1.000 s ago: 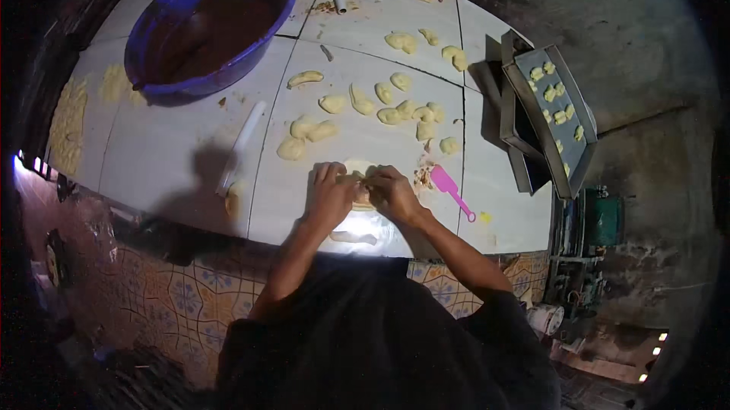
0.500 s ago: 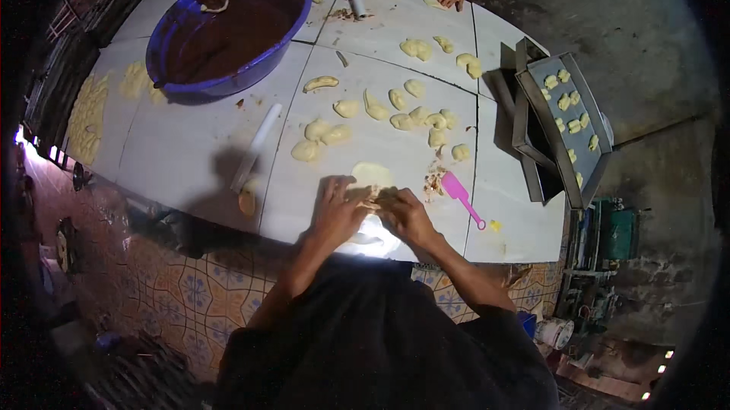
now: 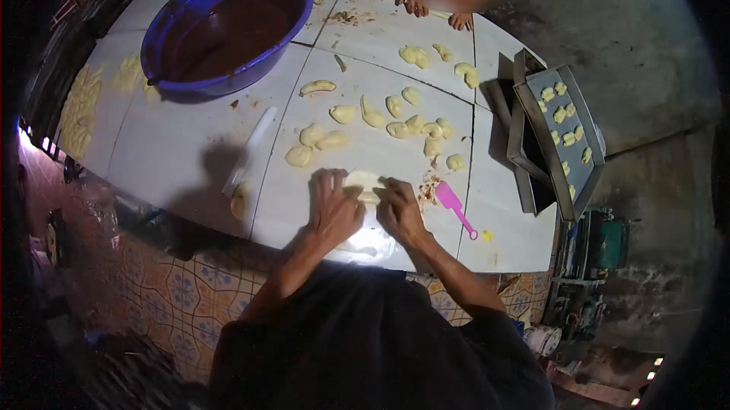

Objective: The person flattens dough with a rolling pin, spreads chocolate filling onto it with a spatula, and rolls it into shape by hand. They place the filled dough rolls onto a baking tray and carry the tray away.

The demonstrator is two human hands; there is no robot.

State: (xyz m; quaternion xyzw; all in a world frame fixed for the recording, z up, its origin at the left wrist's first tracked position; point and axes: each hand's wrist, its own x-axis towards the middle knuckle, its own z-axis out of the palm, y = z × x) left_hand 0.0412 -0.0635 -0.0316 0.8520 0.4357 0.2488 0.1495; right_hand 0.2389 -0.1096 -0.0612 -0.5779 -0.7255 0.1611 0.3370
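A flat piece of pale dough (image 3: 363, 179) lies on the white tabletop in front of me, its near edge folded over into a roll. At the left end of that roll my left hand (image 3: 337, 211) presses down, fingers bent and thumb against the dough. My right hand (image 3: 401, 212) grips the opposite end with curled fingers. A pink plastic scoop (image 3: 450, 199) lies to the right of my right hand, beside scattered brown crumbs (image 3: 428, 188). Several dough lumps (image 3: 332, 140) sit just beyond my hands. Any filling inside the roll is hidden.
A blue tub (image 3: 220, 89) with brown contents stands at the far left. A white rolling pin (image 3: 252, 148) lies left of my hands. Metal trays (image 3: 566, 98) are stacked at the right, the top one holding shaped dough pieces. Another person's hands (image 3: 414, 6) work dough across the table.
The dough's near edge has folded over, and the brown bits between my hands are no longer visible. Across the table, a hand has left the tub and another has left its rolling pin.
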